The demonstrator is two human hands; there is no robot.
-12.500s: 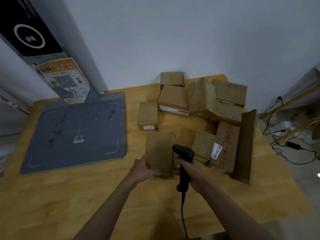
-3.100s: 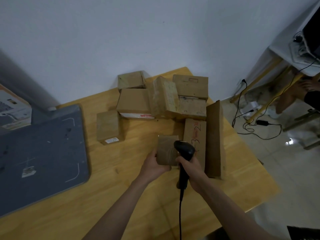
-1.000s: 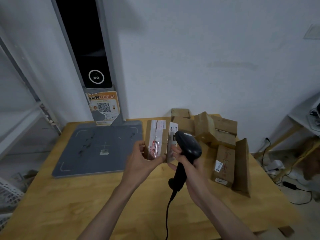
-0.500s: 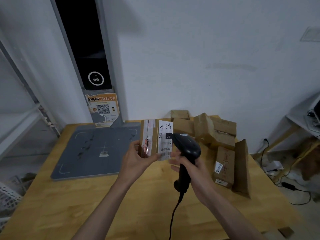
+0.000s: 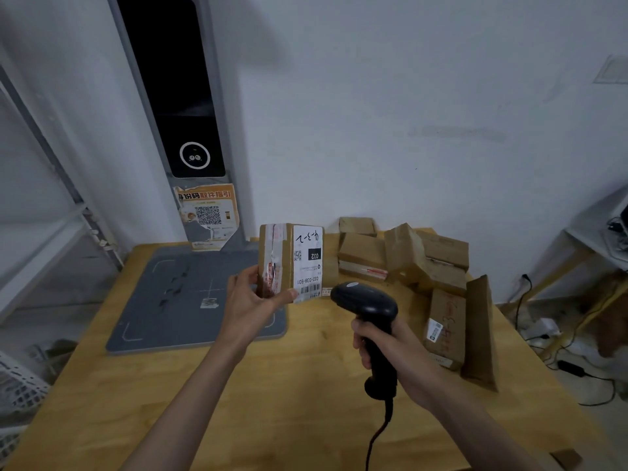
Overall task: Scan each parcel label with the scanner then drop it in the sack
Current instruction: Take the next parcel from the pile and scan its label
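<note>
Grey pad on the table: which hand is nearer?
Left. The left hand holds the parcel up over the grey pad's right edge; the right hand, gripping the scanner, is off to its right.

Scanner cable (image 5: pixel 377 436) cut off below.

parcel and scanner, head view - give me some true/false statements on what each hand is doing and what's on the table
1. The left hand holds a parcel up off the table. True.
2. The parcel's white label faces away from the camera. False: the label faces the camera, its barcode at the lower end.
3. The right hand grips a black scanner by its handle. True.
4. The scanner is cordless. False: a cable runs down from the handle's base.
5. The stacked parcels lie on the grey pad. False: they lie on bare wood to the right of the pad.
</note>
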